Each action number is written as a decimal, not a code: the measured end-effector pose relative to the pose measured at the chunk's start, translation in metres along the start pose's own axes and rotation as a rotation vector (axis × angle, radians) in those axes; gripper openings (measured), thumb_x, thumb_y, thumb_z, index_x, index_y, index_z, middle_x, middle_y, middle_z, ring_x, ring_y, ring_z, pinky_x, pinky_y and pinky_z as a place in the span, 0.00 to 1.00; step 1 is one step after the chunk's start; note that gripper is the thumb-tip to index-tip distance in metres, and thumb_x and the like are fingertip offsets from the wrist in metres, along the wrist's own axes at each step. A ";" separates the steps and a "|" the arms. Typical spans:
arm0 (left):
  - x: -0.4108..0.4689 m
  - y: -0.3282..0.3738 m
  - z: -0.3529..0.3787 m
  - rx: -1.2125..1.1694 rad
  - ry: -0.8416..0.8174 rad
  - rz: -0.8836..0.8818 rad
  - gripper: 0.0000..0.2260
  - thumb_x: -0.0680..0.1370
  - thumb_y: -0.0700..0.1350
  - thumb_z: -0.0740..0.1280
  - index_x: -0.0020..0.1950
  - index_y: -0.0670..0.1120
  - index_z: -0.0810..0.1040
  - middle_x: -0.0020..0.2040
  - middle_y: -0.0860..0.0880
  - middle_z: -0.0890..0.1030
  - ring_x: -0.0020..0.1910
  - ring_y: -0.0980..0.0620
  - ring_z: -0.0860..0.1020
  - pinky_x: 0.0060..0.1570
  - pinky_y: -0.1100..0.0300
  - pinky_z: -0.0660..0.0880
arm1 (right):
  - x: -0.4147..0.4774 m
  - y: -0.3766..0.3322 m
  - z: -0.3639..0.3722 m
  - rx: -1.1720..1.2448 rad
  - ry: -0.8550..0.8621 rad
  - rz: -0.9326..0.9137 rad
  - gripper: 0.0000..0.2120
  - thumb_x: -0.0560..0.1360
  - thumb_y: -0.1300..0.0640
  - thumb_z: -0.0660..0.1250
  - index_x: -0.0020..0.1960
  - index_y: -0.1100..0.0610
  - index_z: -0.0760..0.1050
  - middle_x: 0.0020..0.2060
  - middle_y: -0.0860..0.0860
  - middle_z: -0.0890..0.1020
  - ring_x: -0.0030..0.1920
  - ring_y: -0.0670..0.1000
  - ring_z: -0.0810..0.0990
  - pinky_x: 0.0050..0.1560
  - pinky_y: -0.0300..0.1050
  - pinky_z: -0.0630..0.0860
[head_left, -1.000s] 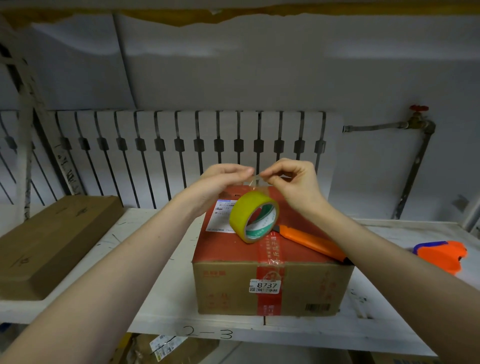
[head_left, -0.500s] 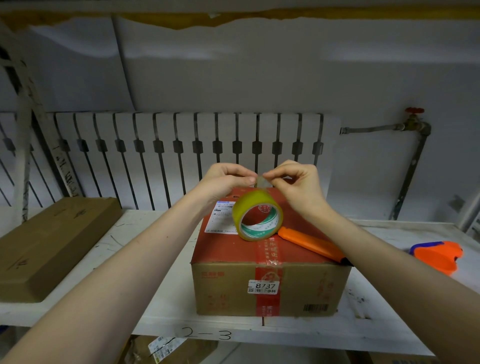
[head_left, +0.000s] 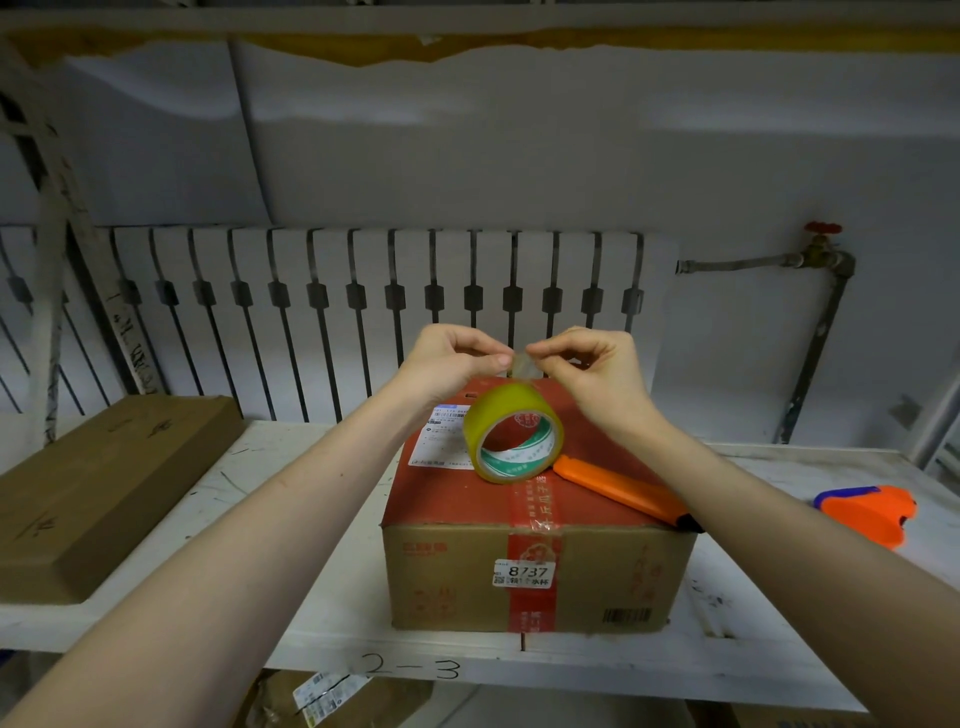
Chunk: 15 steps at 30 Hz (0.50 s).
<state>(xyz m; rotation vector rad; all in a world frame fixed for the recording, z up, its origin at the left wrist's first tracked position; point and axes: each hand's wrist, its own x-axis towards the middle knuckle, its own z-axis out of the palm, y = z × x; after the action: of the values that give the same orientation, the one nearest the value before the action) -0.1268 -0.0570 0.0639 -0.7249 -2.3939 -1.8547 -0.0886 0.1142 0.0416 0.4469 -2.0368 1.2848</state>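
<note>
The cardboard box (head_left: 519, 582) sits on the white shelf (head_left: 322, 613), and everything else is placed from it. Over the back half of its red top, the yellow tape roll (head_left: 511, 431) stands on edge with its open core turned toward the camera. I cannot tell whether its lower rim rests on the box or hangs just clear of it.

A short clear tape end (head_left: 522, 364) rises from the top of the roll. Both hands meet there, above the box's far edge. The left hand (head_left: 447, 358) pinches the tape end from the left, and the right hand (head_left: 597, 364) pinches it from the right. The fingers (head_left: 498, 358) of both are curled, tips almost touching across the strip. The roll itself lies directly below the fingertips, untouched by them.

An orange utility knife (head_left: 618, 488) lies on the box top, right of the roll, under the right wrist. Well to the box's right lies an orange and blue tape dispenser (head_left: 867, 512). To its left lies a flat brown carton (head_left: 93, 493).
</note>
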 end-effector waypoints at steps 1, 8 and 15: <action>0.000 0.001 0.000 0.015 0.009 0.000 0.03 0.71 0.37 0.72 0.42 0.43 0.83 0.36 0.50 0.82 0.33 0.61 0.79 0.36 0.71 0.76 | 0.000 -0.001 0.000 0.013 -0.010 0.008 0.11 0.70 0.69 0.70 0.47 0.56 0.81 0.37 0.45 0.82 0.39 0.40 0.81 0.44 0.32 0.76; -0.003 0.002 -0.006 0.080 0.109 -0.056 0.05 0.73 0.37 0.70 0.48 0.39 0.83 0.37 0.52 0.80 0.38 0.59 0.76 0.38 0.68 0.71 | 0.006 -0.013 -0.019 0.186 -0.054 0.156 0.14 0.74 0.69 0.64 0.59 0.62 0.75 0.43 0.56 0.83 0.38 0.41 0.83 0.45 0.36 0.80; -0.007 0.018 -0.002 0.175 0.061 0.013 0.03 0.73 0.38 0.71 0.45 0.42 0.83 0.37 0.51 0.81 0.39 0.59 0.77 0.39 0.68 0.71 | 0.004 -0.027 -0.006 -0.282 -0.116 0.127 0.12 0.78 0.50 0.60 0.52 0.55 0.79 0.43 0.49 0.83 0.46 0.47 0.81 0.48 0.41 0.76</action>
<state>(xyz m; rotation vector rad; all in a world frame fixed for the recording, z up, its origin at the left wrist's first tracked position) -0.1145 -0.0580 0.0792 -0.6572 -2.4670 -1.6110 -0.0730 0.1076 0.0639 0.2699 -2.3338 1.0403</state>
